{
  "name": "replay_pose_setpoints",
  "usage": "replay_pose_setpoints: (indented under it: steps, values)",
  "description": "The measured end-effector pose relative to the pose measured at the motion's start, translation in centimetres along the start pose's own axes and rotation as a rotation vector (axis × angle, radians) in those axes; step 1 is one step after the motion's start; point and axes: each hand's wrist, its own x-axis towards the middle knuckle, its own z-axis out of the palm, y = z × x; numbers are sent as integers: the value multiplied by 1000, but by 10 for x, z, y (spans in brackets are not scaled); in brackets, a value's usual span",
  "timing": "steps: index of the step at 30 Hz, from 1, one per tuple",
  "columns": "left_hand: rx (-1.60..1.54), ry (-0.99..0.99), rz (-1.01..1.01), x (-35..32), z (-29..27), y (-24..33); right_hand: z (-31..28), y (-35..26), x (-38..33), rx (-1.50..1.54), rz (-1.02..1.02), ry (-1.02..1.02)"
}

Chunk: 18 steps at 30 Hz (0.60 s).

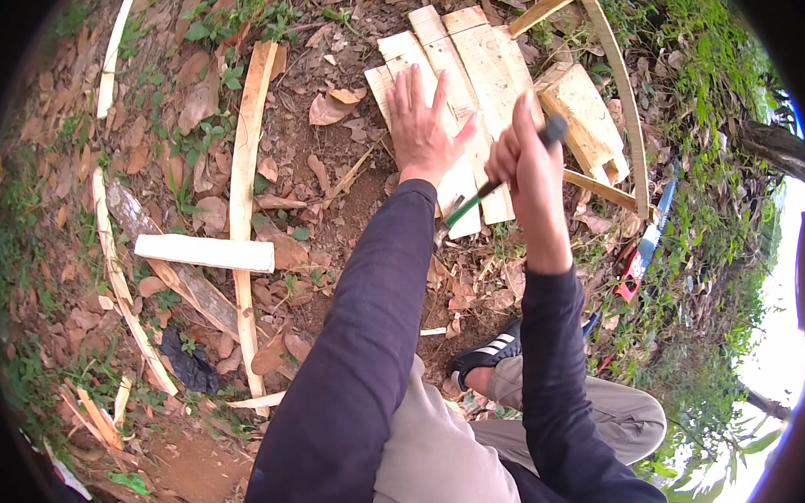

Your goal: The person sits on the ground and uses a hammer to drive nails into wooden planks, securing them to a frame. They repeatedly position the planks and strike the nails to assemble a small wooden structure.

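My left hand (422,132) lies flat on several pale wooden boards (488,73) set side by side on the ground, its fingers spread. My right hand (529,167) is wrapped round the black grip of a hammer (486,190) with a green shaft, held above the near end of the boards. The black butt of the grip sticks up past my fingers. Near my left sleeve the metal head shows only in part, so its shape is hard to make out.
Right of the boards stands a wood block (584,116), beside a thin bent wooden strip (633,109). A handsaw (648,238) with a red handle lies in the grass. On the left, a white batten (205,252) crosses a long plank (249,149). Dry leaves cover the soil.
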Motion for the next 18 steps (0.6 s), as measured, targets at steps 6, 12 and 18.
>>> replay_pose_setpoints:
  steps: [6,12,18]
  values:
    - [12,52,3,2,7,3,-21,44,-97,-66,-478,80]
    - [8,102,19,2,5,-1,-8,34,-138,-312,-575,-19]
    - [71,107,8,4,7,7,-21,35,-133,-323,-577,-97]
